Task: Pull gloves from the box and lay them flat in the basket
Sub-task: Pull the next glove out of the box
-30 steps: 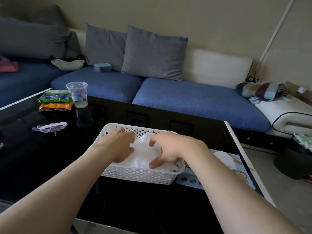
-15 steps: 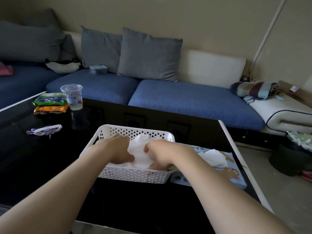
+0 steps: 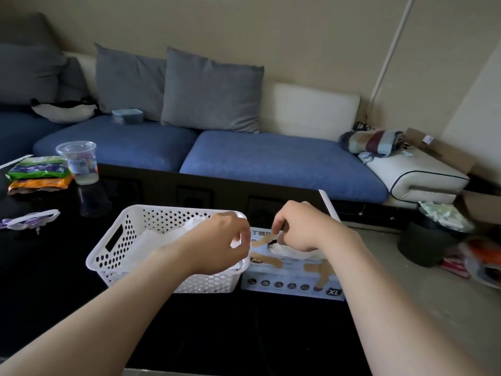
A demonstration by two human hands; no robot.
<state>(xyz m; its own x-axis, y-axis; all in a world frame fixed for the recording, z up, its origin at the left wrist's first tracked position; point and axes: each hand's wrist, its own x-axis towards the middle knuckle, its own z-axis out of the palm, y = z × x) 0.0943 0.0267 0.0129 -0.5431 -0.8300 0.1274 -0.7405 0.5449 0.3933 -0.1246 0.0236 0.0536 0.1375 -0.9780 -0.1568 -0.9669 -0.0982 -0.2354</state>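
Nearest, our left hand [image 3: 217, 241] curls over the basket [image 3: 108, 264] rim; we cannot tell whether it holds anything. Gloves [image 3: 160, 237] already lie inside. Beyond, our right hand [image 3: 306, 230] pinches the next glove [image 3: 290, 251] at the box [image 3: 292, 278] slot, not yet laid flat.

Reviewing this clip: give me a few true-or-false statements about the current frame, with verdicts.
1. The glove box sits right of the basket. True.
2. The basket holds nothing. False: white gloves lie in it.
3. The right hand is at the glove box's opening. True; its fingers curl on a protruding glove.
4. The plastic cup lies tipped over. False: it stands upright beside snack packets.
5. The left hand is inside the glove box. False: it is above the basket's right end.
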